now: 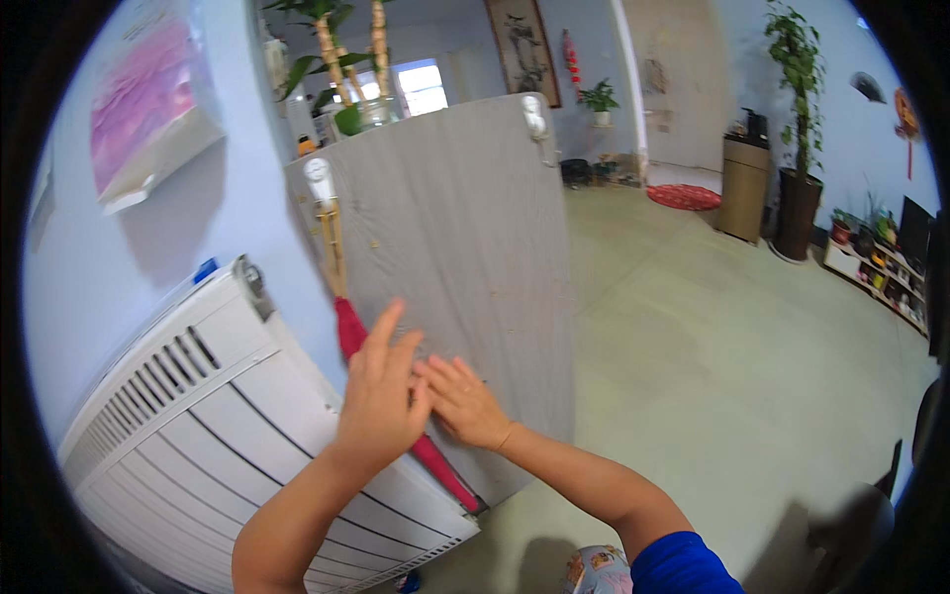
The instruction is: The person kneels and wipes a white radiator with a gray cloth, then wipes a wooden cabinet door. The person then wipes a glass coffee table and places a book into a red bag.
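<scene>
A long, slim red thing [447, 469], perhaps a folded umbrella, hangs against the grey wood-grain panel [460, 223]. Tan straps or rods at its top run up to a white hook [319, 180]. In front of its middle is my left hand [382, 393], raised with fingers apart and nothing visible in it. Close beside it, my right hand [467, 408] has its fingers stretched towards the left hand and overlaps it in view. Whether either hand touches the red thing or the panel is unclear.
A white radiator [223, 423] stands at the left under a pink and white wall item [152, 111]. On the panel's upper right is a second white hook [534, 115]. Potted plants, a tall brown cabinet [744, 185], a red mat [683, 197] and a low shelf [876, 271] are farther off.
</scene>
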`<move>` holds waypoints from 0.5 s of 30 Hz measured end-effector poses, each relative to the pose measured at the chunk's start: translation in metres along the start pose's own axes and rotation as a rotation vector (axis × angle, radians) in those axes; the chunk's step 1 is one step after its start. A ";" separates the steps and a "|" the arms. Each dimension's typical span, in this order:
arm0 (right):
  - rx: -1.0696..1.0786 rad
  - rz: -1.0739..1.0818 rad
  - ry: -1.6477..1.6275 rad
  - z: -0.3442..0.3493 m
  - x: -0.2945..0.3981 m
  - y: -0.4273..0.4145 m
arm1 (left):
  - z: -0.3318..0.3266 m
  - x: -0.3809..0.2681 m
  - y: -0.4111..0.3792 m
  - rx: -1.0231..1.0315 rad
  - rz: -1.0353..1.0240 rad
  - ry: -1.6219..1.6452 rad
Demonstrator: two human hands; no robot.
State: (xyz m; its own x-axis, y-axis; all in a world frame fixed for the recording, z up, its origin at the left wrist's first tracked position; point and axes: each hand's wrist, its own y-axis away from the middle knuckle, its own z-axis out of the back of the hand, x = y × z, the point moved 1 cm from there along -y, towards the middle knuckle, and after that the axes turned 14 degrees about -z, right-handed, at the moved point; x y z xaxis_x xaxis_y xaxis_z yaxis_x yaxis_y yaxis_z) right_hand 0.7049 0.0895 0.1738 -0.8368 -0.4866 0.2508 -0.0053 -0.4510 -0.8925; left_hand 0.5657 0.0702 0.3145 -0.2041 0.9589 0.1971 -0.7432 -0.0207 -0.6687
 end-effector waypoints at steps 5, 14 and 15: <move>-0.151 -0.043 0.048 0.033 0.001 -0.079 | 0.000 0.002 0.002 0.131 -0.048 -0.142; -0.630 -0.615 0.188 0.054 -0.107 -0.044 | -0.007 0.002 -0.001 0.170 -0.059 -0.181; -0.617 -0.679 0.140 0.042 -0.111 -0.014 | -0.006 0.001 0.000 0.172 -0.062 -0.184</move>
State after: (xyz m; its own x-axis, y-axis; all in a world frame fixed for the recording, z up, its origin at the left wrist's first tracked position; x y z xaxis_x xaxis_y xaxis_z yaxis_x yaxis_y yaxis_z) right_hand 0.8211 0.1182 0.1738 -0.6058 -0.1511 0.7811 -0.7753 -0.1083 -0.6222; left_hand 0.5694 0.0732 0.3108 -0.2556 0.8925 0.3717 -0.8522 -0.0264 -0.5225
